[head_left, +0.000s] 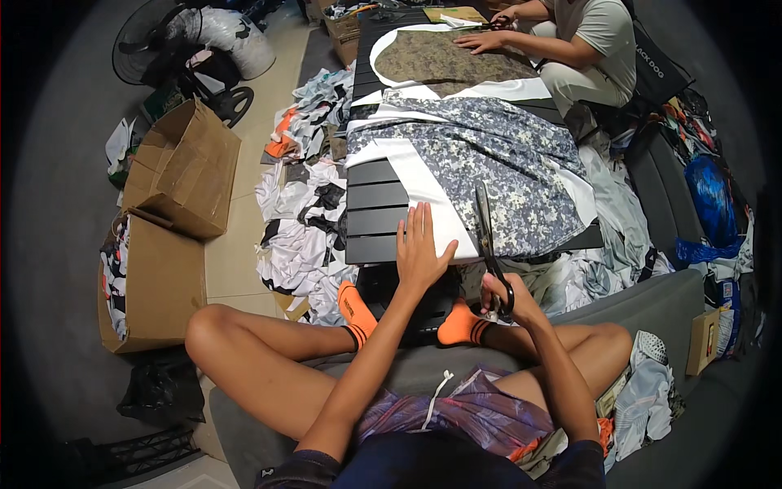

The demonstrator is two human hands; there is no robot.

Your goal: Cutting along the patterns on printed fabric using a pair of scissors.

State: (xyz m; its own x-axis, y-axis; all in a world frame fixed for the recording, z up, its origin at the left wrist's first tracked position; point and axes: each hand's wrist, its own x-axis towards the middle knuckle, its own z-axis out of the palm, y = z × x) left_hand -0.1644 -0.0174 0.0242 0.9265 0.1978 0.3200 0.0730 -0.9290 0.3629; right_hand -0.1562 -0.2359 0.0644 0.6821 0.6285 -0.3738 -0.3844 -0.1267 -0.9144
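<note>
Over at nine o'clock, two brown cardboard boxes (pixel 167 236) sit on the tiled floor, one open and stuffed with scraps. Dead centre, the left hand (pixel 419 253) lies flat, fingers spread, pressing the white-backed grey camo fabric (pixel 489 163) onto a low black slatted table (pixel 375 220). Right hand (pixel 509 297) is curled through the handles of black scissors (pixel 489 244), blades on the cloth's near edge. Fabric offcuts (pixel 305 236) pile at ten o'clock. Up at one o'clock another person (pixel 582 41) handles what looks like brownish camo cloth.
</note>
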